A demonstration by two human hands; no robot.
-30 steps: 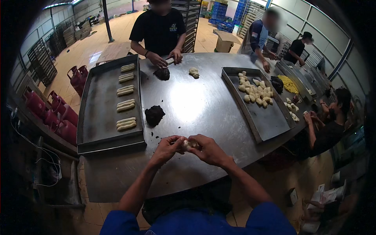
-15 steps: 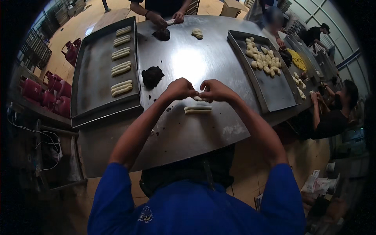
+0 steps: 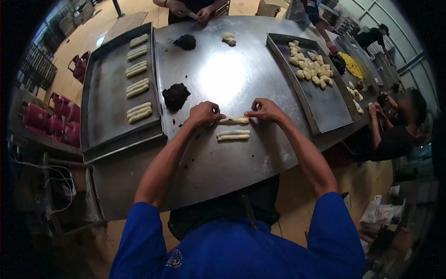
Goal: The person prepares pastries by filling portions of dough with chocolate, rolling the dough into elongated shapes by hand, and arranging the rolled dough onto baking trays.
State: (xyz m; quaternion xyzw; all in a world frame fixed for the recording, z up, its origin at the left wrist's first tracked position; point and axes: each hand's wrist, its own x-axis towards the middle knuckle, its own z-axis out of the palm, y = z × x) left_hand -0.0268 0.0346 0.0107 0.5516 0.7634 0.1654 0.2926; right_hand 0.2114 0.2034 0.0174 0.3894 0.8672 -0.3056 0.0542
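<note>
A pale dough strip (image 3: 234, 120) with a dark streak along it lies stretched sideways between my hands. My left hand (image 3: 204, 114) pinches its left end, with thumb and fingers curled together. At the other end, my right hand (image 3: 265, 110) grips the strip in the same way. Just nearer to me, a pair of finished-looking dough sticks (image 3: 233, 136) rests side by side on the metal table (image 3: 218, 172). Beyond my left hand sits a crumbly lump of dark filling (image 3: 176, 96).
A baking tray (image 3: 104, 102) on the left bears several dough groups. Another tray (image 3: 334, 118) on the right has a pile of dough pieces (image 3: 313, 69). Farther off lie more dark filling (image 3: 186, 42) and a small dough heap (image 3: 229, 39). Co-workers stand across and right.
My hands have moved apart sideways, and the dough strip between them now shows at greater length. The co-worker across has drawn their hands back from the table.
</note>
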